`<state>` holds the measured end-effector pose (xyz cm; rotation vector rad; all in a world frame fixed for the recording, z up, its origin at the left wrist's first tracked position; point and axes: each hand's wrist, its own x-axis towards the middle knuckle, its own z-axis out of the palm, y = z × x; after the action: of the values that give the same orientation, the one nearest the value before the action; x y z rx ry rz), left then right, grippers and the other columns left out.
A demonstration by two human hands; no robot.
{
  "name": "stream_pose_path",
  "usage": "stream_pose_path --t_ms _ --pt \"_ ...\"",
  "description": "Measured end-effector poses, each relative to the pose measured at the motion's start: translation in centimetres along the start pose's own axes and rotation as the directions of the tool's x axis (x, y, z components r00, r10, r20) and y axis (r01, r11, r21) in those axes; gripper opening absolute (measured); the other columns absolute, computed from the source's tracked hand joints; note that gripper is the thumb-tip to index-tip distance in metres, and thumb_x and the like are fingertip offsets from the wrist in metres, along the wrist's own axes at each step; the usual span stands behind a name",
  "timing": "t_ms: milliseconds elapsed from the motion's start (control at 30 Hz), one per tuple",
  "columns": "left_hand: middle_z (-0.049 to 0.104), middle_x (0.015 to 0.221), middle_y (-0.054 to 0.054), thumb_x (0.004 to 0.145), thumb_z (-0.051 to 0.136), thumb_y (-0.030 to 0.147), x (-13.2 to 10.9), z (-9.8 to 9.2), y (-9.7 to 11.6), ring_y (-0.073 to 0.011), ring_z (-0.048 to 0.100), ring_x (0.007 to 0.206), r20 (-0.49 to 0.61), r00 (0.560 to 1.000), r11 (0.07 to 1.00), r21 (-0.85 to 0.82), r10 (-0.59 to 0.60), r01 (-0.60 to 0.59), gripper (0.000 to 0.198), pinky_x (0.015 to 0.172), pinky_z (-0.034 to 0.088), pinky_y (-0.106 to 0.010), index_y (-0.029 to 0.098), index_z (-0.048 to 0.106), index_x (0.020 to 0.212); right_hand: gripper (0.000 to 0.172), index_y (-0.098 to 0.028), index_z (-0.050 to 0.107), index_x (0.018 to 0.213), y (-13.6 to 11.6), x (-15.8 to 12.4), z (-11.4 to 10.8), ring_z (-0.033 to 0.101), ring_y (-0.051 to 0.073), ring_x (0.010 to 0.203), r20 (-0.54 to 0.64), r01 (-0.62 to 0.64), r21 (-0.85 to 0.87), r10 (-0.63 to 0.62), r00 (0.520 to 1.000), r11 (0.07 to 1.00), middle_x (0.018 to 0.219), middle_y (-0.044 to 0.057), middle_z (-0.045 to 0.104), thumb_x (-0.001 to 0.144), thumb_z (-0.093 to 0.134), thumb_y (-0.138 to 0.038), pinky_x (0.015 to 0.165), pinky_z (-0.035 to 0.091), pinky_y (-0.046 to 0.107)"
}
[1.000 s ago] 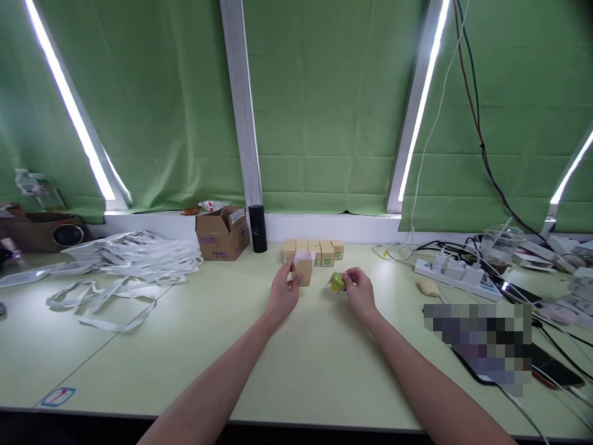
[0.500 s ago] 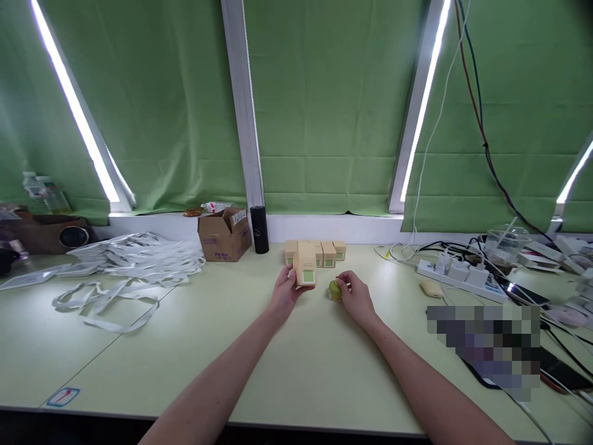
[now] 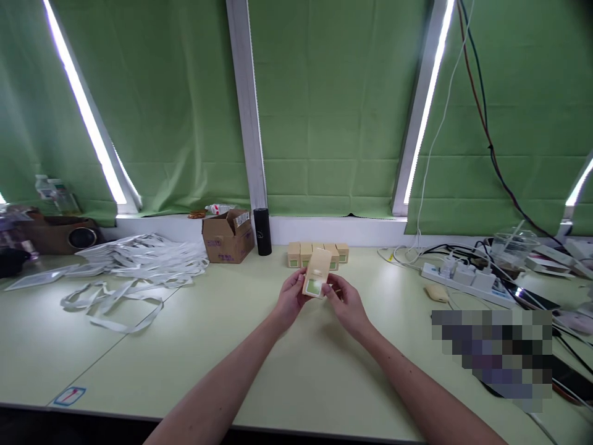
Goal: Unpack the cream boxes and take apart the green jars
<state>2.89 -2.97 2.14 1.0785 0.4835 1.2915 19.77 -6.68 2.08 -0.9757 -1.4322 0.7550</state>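
small rectangular cardboard box (image 3: 317, 281), matte tan

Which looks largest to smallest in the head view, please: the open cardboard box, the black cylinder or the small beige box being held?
1. open cardboard box: clearly largest.
2. small beige box and black cylinder: about alike; the held box is nearer the camera, so unranked.

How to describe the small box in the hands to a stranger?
On the pale green table, find the row of tan boxes by the wall. In front, the left hand and right hand hold another box; it alone is lifted and tilted.
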Motion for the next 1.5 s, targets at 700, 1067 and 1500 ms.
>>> stream_pose_path --t_ms 700,1067,1500 --pt "0.075 0.107 -0.01 0.083 0.071 0.071 -0.6 1.4 0.6 -0.0228 0.073 0.085 -0.107 0.993 0.947 0.32 0.044 -0.008 0.067 0.067 0.065 -0.036 0.019 0.063 0.124 0.051 -0.022 0.073 0.107 -0.3 0.1 -0.4 0.055 0.015 0.065 0.12 -0.119 0.402 0.077 0.99 0.908 0.092 0.006 0.071 0.073 0.083 -0.059 0.052 0.045 0.029" --pt "0.07 0.132 -0.014 0.087 0.07 0.031 -1.1 1.6 0.9 -0.0277 0.069 0.113 0.106 0.987 0.927 0.343 0.121 -0.151 0.053 0.088 0.06 -0.038 0.022 0.056 0.137 0.052 -0.019 0.071 0.103 -0.3 0.5 -1.0 0.069 0.022 0.087 0.026 -0.199 0.517 0.217 0.976 0.832 0.102 0.008 0.073 0.072 0.087 -0.058 0.064 0.063 0.034" --pt "0.064 0.137 -0.014 0.091 0.072 0.039 -0.9 0.8 -0.3 -0.0301 0.061 0.125 0.183 0.97 0.882 0.415 0.158 -0.222 0.056 0.093 0.056 -0.038 0.024 0.052 0.141 0.063 -0.021 0.064 0.102 0.3 0.8 -0.3 0.076 0.023 0.08 0.016 -0.227 0.548 0.262 0.965 0.805 0.093 0.006 0.079 0.063 0.093 -0.06 0.062 0.067 0.037"
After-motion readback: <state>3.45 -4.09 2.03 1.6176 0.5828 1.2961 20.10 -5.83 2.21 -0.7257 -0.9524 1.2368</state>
